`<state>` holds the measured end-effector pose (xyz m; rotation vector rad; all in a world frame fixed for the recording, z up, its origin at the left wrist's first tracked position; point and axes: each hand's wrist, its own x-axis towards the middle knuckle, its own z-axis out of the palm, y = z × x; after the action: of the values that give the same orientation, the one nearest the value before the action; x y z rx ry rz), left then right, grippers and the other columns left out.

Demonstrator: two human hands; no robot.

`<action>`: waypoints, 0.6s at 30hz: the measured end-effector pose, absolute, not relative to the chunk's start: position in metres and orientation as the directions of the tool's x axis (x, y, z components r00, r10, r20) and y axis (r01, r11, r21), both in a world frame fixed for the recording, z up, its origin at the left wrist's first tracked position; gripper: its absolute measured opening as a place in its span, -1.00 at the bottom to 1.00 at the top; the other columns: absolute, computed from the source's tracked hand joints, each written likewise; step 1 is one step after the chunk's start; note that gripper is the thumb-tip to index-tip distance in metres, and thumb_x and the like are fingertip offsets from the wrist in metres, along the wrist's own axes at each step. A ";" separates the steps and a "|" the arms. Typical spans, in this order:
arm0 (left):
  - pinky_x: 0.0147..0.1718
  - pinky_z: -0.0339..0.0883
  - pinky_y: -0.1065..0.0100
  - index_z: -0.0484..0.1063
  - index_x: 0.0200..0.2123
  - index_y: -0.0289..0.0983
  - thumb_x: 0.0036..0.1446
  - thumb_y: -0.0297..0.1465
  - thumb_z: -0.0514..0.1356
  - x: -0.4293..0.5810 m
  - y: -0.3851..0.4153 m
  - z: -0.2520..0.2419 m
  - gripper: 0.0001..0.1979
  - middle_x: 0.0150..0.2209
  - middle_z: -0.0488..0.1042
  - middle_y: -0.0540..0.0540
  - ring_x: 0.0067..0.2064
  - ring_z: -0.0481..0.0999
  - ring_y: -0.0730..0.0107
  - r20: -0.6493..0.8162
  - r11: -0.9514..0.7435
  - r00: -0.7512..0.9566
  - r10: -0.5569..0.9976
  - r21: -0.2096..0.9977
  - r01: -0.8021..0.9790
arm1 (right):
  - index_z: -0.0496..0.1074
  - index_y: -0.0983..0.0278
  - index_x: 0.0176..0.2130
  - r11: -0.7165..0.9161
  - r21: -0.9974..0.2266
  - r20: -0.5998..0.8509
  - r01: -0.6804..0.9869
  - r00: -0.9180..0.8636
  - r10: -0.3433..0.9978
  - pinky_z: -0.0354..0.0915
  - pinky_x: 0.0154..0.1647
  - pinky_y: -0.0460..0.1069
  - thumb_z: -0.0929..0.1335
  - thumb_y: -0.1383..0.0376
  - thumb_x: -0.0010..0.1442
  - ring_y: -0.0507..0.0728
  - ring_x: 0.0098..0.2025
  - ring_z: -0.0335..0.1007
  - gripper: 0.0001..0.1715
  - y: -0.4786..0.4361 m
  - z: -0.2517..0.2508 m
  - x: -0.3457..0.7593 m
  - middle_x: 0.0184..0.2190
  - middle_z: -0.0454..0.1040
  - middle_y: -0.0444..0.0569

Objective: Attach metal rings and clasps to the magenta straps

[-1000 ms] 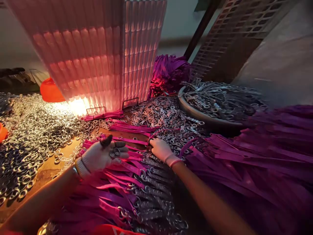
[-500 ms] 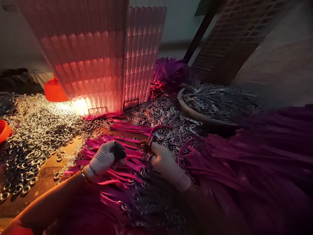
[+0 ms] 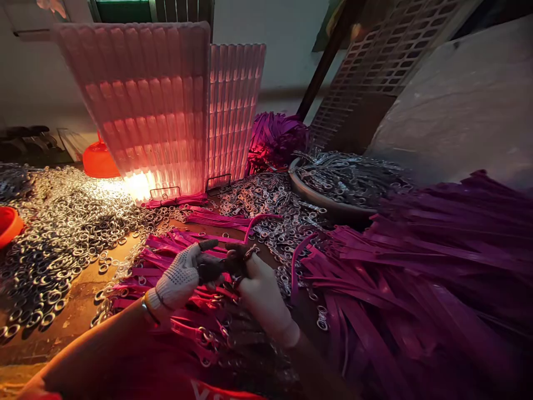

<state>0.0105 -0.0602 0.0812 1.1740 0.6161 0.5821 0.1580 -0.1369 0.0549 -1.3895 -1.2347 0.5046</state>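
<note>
My left hand (image 3: 185, 275) wears a white dotted glove with dark fingertips. Its fingers are bent and meet those of my right hand (image 3: 262, 294), in a pale glove that is also dark at the tips. A small metal piece (image 3: 251, 251) shows at the right fingertips, which are closed on it. Whatever the left fingers grip is hidden in shadow. Below both hands lie magenta straps (image 3: 156, 258) in a row, several with metal rings (image 3: 205, 336) at their near ends. One strap (image 3: 260, 218) curves up just beyond the right hand.
Loose metal rings (image 3: 75, 233) cover the left side, near an orange lamp (image 3: 100, 160) and an orange bowl (image 3: 9, 226). Ribbed clear panels (image 3: 145, 111) stand behind. Metal clasps (image 3: 275, 203) lie before a full basin (image 3: 303, 189). Magenta straps (image 3: 416, 278) are heaped at right.
My hands have come together: the right moved left and the left slightly right, so the fingertips now meet. The camera view has shifted, showing more of the wall and right-hand heap.
</note>
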 end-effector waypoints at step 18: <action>-0.58 0.25 0.51 0.32 0.00 -0.31 0.04 -0.45 0.19 0.031 -0.047 0.075 -0.60 -0.43 0.38 0.05 -0.55 0.33 0.58 -0.141 0.114 0.674 0.726 0.990 0.085 | 0.50 0.33 -0.35 0.089 -0.077 0.184 0.993 -0.073 0.980 0.13 -0.37 0.02 0.32 0.40 -0.06 0.19 -0.35 0.34 -0.79 -0.133 0.070 0.174 -0.38 0.47 0.13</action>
<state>0.0310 -0.0472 0.0747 1.4000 0.7341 0.5378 0.1739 -0.1332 0.0699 -1.9998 -2.1711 -0.1014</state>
